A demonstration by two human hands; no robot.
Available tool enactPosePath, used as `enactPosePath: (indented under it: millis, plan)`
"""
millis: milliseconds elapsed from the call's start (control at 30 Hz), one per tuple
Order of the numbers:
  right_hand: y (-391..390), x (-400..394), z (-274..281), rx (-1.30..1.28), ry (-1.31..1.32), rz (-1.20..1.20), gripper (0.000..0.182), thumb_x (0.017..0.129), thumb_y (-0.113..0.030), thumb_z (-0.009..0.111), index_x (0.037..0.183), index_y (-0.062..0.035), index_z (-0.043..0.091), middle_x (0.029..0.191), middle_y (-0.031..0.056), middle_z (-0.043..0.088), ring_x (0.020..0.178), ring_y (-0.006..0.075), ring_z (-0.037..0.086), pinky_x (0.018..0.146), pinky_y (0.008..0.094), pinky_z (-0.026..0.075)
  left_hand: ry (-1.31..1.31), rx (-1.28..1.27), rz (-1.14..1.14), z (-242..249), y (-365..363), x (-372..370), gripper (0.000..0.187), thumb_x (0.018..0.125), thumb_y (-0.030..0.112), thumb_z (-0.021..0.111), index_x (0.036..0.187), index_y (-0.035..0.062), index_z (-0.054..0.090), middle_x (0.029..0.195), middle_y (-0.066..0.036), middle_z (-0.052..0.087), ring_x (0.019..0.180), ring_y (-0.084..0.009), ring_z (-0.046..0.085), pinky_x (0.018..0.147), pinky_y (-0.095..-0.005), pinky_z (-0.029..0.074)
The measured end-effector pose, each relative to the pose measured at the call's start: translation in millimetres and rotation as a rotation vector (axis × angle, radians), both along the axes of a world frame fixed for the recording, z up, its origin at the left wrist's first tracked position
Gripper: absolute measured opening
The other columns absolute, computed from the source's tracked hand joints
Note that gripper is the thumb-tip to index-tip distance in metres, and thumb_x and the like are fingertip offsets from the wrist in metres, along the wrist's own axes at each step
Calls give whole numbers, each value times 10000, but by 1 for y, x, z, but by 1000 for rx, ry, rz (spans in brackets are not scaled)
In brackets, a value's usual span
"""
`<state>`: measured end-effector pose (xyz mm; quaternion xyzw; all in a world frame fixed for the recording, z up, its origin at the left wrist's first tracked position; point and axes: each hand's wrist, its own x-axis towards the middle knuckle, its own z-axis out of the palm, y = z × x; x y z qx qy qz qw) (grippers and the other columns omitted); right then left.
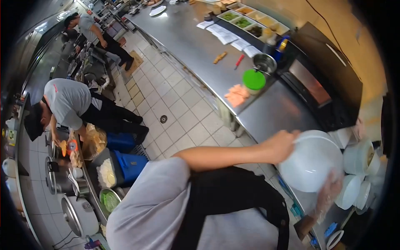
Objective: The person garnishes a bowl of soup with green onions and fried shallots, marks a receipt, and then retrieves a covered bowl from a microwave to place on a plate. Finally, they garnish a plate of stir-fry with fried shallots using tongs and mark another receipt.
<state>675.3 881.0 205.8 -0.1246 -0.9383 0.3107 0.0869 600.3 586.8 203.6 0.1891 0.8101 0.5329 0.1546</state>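
Note:
A large white bowl [310, 162] is tilted over the edge of the steel counter, between my two hands. My left hand [282, 146], bare and slightly blurred, is closed on the bowl's rim at its upper left. Against the lower right side of the bowl is my right hand [329, 192], in a clear plastic glove, gripping the edge; some of its fingers are blurred. Just beyond the bowl, stacked white bowls [356, 156] and smaller white dishes [350, 191] stand close to the right hand.
The steel counter [183, 39] carries a green-lidded container [254, 80], pink paper slips [236, 96], a metal pot [265, 63], a red pen [239, 61], and topping trays [241, 21]. A black appliance [310, 85] stands behind. One person [68, 102] bends over pots at left; another [89, 31] works farther back.

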Motion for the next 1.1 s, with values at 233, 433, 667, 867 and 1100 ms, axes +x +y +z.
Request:
enactPosePath:
  millis: [233,433,667,867,1100]
  plan:
    - [-296,-103,-15,14,-421,433,500,892,-351,571,1255,-10,533,1105,211,605,969,388,617,901,444,451,-540,68,406,-30,-265,31,347,835,31,426,1145,-110,490,805,-234,633,594,-268,664,458,-349,550]
    - [-466,-196,-64,-1004,-642,828,548,959,-389,482,1380,-51,390,1205,211,555,910,321,647,715,381,558,-618,439,874,-75,-429,12,382,853,65,445,1181,-131,452,890,-241,640,635,-303,670,486,-331,585]
    - [-674,-334,-105,-1097,-949,1027,611,970,-446,440,1416,-52,303,1118,174,555,866,239,649,683,330,576,-576,674,1186,-85,-643,-103,453,835,37,409,1244,-155,372,967,-275,622,667,-329,674,490,-331,596]
    - [-816,-426,-72,-945,-968,1160,554,978,-387,451,1405,-54,333,1095,164,560,879,209,634,721,313,559,-453,495,1252,-56,-828,-266,476,814,-4,373,1267,-142,329,933,-278,622,643,-323,673,480,-313,597]
    - [-884,-503,-76,-793,-669,932,416,981,-292,456,1328,-63,456,1072,127,579,894,163,590,755,287,510,-387,574,963,-72,-1019,-522,401,886,15,324,1220,-207,306,947,-317,607,757,-338,672,575,-270,611]
